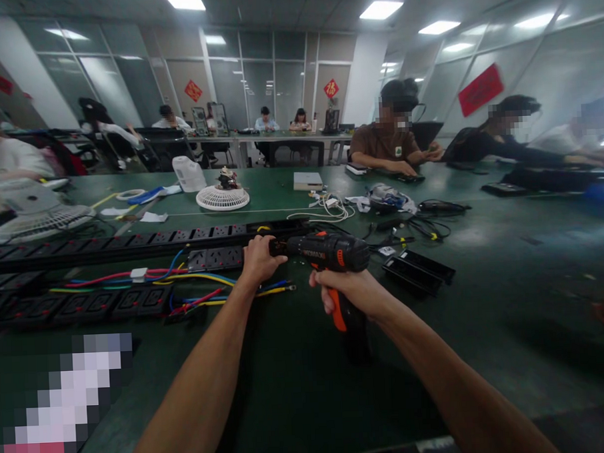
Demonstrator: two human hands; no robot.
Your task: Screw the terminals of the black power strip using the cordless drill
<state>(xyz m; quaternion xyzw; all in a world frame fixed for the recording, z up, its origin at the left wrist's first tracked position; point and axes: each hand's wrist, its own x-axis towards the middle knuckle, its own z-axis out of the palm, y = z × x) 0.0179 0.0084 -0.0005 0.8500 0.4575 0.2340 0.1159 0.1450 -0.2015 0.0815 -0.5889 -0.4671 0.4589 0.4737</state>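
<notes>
My right hand [347,288] is wrapped around the grip of a black and orange cordless drill [328,250], which points left. The front of the drill reaches up to my left hand [261,260], whose fingers are closed at the end of a short black socket block [216,258]. What exactly those fingers pinch is hidden. Red, blue and yellow wires [209,277] run from the left beneath my left wrist, with bare lug ends showing just right of it. A long black power strip [117,242] lies behind the block, and another socket strip [90,304] lies in front.
Two black plastic trays [419,271] lie to the right, below tangled black cables [432,224]. Further back stand a white fan grille [223,198], a white jug [188,173] and a small white box [307,181]. Several co-workers sit around the green table [489,278] and beyond.
</notes>
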